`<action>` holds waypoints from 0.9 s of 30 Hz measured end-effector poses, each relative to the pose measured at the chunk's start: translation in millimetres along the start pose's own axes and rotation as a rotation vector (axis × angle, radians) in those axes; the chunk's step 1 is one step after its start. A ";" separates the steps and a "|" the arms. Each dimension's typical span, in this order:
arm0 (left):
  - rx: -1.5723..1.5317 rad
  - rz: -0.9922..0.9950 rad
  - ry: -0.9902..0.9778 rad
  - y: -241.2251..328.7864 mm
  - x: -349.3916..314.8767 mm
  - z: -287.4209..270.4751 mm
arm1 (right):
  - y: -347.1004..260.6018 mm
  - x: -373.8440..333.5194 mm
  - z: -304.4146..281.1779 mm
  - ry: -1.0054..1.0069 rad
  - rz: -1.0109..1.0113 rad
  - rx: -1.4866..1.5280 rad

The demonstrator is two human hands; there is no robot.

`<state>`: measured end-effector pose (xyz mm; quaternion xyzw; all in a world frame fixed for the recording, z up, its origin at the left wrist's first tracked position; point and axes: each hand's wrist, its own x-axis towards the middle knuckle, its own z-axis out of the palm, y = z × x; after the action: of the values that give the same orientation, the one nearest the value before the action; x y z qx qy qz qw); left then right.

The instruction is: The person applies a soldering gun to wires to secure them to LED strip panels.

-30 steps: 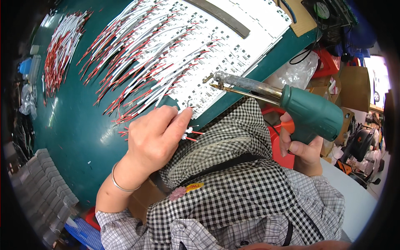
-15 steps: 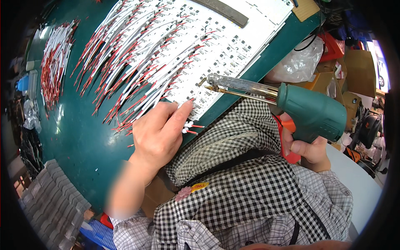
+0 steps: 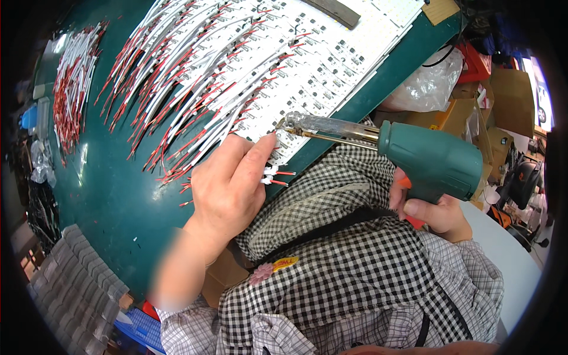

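In my right hand [image 3: 435, 214] is a green soldering gun [image 3: 429, 160], my fingers wrapped round its handle by the orange trigger. Its long metal nozzle points left, and the tip is over the white circuit board sheet [image 3: 319, 89], close to my left fingertips. My left hand [image 3: 228, 189] is closed, thumb and forefinger pinched at the board's near edge. Short white wires with red ends [image 3: 272, 176] stick out from under that hand. Rows of white and red wires [image 3: 195, 106] fan leftward from the board; my left hand hides part of the nearest row.
A pile of loose white and red wires [image 3: 74, 89] lies on the green table [image 3: 112, 207] at the left. A dark bar [image 3: 334, 12] rests on the boards. Grey stacked strips [image 3: 74, 290] stand lower left; a plastic bag [image 3: 426, 83] and cardboard boxes [image 3: 512, 100] are at the right.
The soldering gun has moved left and slightly down, bringing its tip nearer my left fingertips. My left hand has shifted slightly; its fingers stay pinched.
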<state>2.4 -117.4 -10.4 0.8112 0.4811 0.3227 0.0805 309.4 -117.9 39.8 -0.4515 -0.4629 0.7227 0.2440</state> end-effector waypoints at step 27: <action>-0.028 0.018 -0.011 -1.4 -1.8 1.2 | 1.8 -4.8 11.3 0.114 0.008 0.033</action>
<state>1.5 -118.0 -12.8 0.8159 0.4689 0.3257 0.0916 301.9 -127.5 42.1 -0.4898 -0.4344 0.7043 0.2745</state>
